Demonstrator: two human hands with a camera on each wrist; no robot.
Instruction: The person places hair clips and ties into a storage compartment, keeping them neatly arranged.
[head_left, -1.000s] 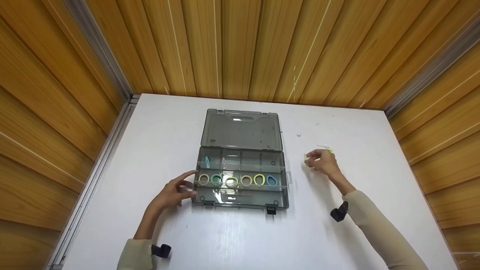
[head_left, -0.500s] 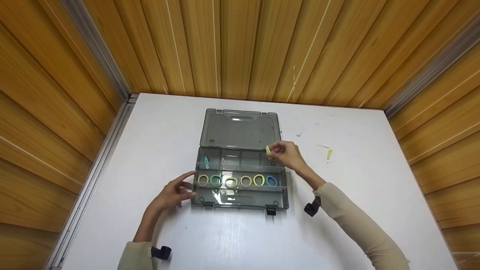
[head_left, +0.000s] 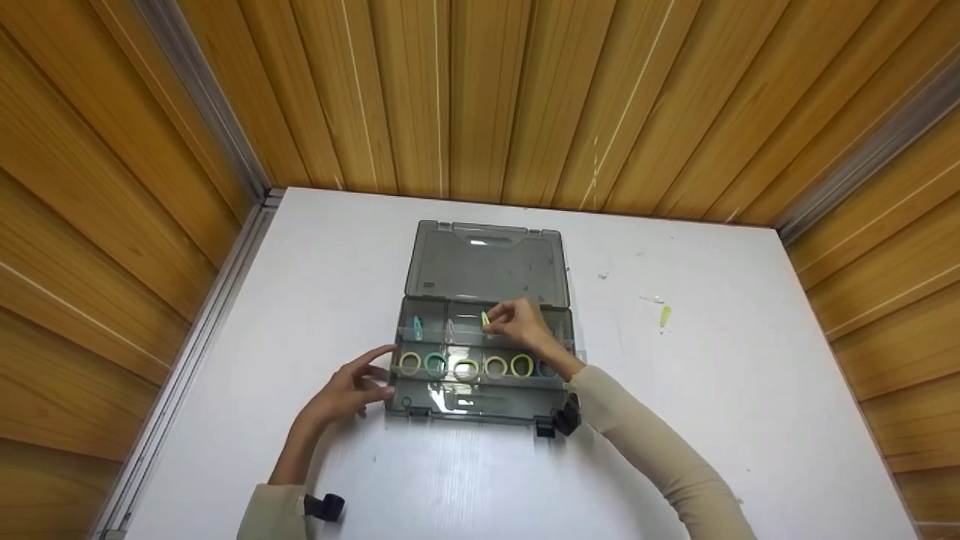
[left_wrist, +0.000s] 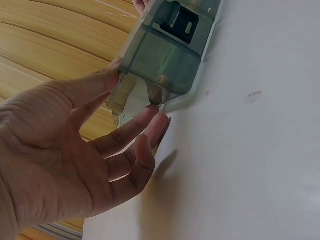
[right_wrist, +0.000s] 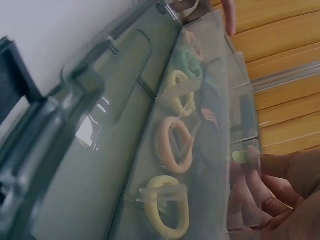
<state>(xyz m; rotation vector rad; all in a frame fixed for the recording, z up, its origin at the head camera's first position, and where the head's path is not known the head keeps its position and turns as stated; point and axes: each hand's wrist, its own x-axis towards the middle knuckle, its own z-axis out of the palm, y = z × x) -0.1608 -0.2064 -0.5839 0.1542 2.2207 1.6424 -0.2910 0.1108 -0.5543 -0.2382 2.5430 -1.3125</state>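
A smoky-grey transparent organizer box point(head_left: 486, 409) lies with its lid point(head_left: 487, 262) folded back. In the head view my right hand point(head_left: 521, 324) pinches a yellow-green hair clip point(head_left: 485, 319) over the back row of compartments; the right wrist view shows the clip point(right_wrist: 240, 157) at the fingertips, partly hidden behind a clear divider. A blue hair clip point(head_left: 418, 327) and a pink one point(head_left: 450, 328) sit further left in that row. Several coloured hair ties point(head_left: 465, 368) fill the middle row. My left hand point(head_left: 341, 391) touches the box's left side with loosely bent fingers.
A yellow hair clip point(head_left: 665, 316) lies on the white table point(head_left: 675, 420) to the right, beside a small clear scrap point(head_left: 652, 299). Wood-look panels point(head_left: 480, 97) close in the back and sides. Latches point(head_left: 545, 427) project from the box's front edge.
My right hand has carried the yellow-green clip leftward from the table at right to the back row of the box. My left hand has stayed at the box's side.
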